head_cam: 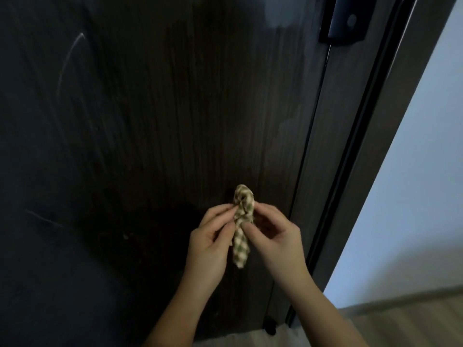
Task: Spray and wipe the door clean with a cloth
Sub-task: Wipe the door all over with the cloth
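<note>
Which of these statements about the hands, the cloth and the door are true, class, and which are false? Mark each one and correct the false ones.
1. Both the left hand and the right hand hold the checked cloth. True.
2. The checked cloth is spread flat. False: it is bunched into a narrow roll between the hands.
3. The door is dark, with a vertical grain. True.
4. The right hand holds a spray bottle. False: it pinches the checked cloth, and no bottle is in view.
5. A pale wall lies to the right of the door. True.
</note>
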A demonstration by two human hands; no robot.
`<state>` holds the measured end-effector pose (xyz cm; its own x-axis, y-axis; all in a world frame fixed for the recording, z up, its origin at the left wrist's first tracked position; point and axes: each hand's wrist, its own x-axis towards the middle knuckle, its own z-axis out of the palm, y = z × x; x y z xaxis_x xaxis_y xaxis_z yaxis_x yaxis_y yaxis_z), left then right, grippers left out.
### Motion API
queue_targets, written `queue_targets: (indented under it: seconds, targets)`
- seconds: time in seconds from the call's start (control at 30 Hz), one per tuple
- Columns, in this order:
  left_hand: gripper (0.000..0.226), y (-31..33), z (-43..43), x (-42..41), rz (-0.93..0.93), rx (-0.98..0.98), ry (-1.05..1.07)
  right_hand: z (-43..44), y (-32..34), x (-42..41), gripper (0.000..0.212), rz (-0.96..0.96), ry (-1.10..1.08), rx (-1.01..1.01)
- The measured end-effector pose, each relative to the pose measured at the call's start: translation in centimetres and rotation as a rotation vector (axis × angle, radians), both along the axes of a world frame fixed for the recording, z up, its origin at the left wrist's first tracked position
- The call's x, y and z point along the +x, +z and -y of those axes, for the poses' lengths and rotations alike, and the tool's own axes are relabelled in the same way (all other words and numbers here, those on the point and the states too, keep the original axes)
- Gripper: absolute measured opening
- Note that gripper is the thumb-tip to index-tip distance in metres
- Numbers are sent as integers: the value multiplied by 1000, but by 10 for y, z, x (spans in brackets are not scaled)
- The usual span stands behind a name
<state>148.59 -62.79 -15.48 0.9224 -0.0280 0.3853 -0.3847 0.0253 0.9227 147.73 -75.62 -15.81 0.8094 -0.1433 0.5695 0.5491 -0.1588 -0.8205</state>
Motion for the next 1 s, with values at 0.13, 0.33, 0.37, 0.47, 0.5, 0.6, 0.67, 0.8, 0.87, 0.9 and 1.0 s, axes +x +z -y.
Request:
queue_targets:
  seconds: [0.13,0.33,0.37,0.47,0.5,0.6,0.67,0.8,0.87,0.9,1.0]
  targets:
    - [40,-7,-17,-4,199,403,409,18,1,15,26,172,-418,-110]
    - [74,-25,-41,-2,-31,821,677,20,-12,39,44,175,-737,-171]
    - [75,-25,-42,-1,-40,850,674,8,-17,43,42,185,-718,-198]
    - [74,-26,-46,-2,-24,920,688,-25,-42,46,38,213,-528,-378]
    - [75,-27,-49,-2,-15,925,700,-29,-47,43,38,209,-452,-446]
    - [77,-27,-61,1,-24,904,711,-16,-44,46,37,245,-505,-414]
    - [77,-24,-66,1,-30,920,682,-10,-30,51,35,241,-668,-220]
    - [70,-21,-73,-1,-25,914,648,-44,-42,50,38,268,-494,-424]
    - [65,-21,-79,0,15,908,661,-45,-53,48,37,273,-374,-556]
    - [64,-22,-80,0,31,904,664,-39,-52,49,36,286,-394,-546]
    - [65,-27,-83,1,45,895,650,-26,-30,56,36,278,-626,-254]
